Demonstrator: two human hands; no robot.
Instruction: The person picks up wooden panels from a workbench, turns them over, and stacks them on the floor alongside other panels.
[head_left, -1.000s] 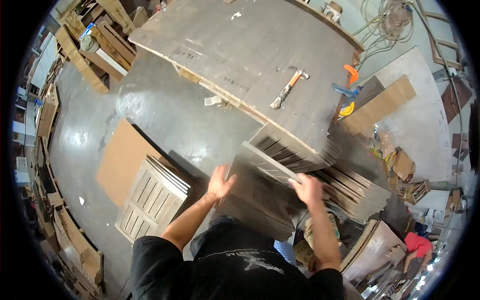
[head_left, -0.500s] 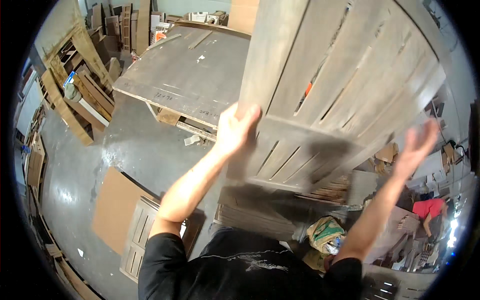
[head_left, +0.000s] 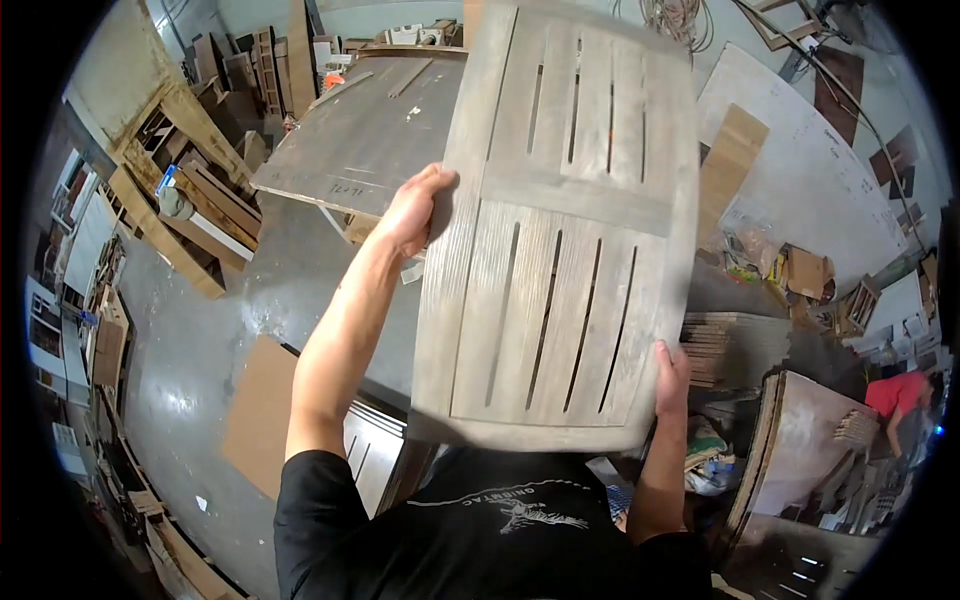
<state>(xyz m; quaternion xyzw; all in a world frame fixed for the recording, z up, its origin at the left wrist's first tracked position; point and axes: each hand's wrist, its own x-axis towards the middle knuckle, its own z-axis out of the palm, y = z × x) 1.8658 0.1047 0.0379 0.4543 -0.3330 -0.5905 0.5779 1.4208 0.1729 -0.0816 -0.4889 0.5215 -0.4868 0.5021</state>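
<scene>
A grey-brown slatted wooden panel (head_left: 572, 205) with rounded near corners is held up in front of me, tilted. Two rows of narrow slots run through it, with a plain crossbar between them. My left hand (head_left: 411, 212) grips its left edge around mid-length, fingers closed on the rim. My right hand (head_left: 673, 380) holds the right edge close to the near corner; its thumb shows against the rim and the other fingers are hidden. Below, beside my left elbow, another slatted panel (head_left: 370, 455) stands near a brown cardboard sheet (head_left: 256, 410).
A large dark worktable (head_left: 365, 135) stands ahead to the left, with loose strips on it. Boards lean against the left wall (head_left: 165, 235). Stacked wooden panels (head_left: 735, 345) lie to the right, near a whiteboard (head_left: 800, 170). A person in a red shirt (head_left: 893, 395) bends over at far right.
The panel has swung left and turned its slotted face toward me. My right hand, open and off the panel before, now holds its right edge. My left hand keeps hold, shifted left.
</scene>
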